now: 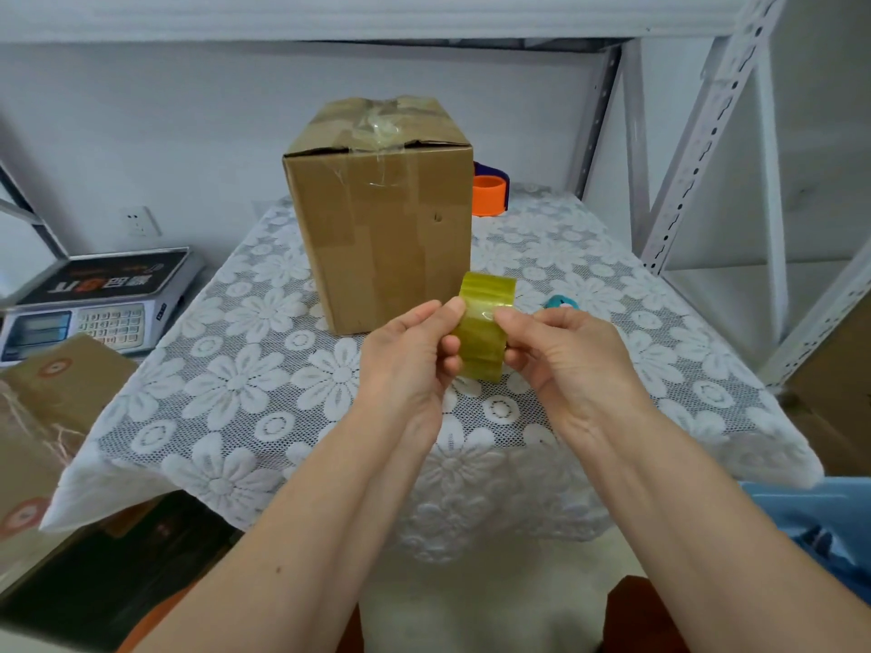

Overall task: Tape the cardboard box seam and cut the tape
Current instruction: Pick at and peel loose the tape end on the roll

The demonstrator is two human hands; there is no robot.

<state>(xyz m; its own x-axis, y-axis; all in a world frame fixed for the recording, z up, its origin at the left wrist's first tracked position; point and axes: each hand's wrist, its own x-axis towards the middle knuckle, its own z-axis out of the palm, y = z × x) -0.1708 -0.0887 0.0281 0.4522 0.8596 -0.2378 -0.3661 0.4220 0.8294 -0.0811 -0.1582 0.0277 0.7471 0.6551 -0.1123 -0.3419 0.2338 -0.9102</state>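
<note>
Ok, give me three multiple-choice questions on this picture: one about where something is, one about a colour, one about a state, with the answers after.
1. Where does the cardboard box stand?
A. on the lace tablecloth
B. on the scale
C. on the floor

2. What colour is the tape roll?
A. orange
B. translucent yellow
C. blue

3. How is the tape roll held?
A. lying free on the cloth
B. in one hand only
C. in both hands, above the cloth

Answers:
1 A, the box's base sits on the flowered cloth, beyond the hands.
2 B, the roll looks yellowish and see-through.
3 C, the left hand and the right hand each grip a side, fingers pressing its face.
</note>
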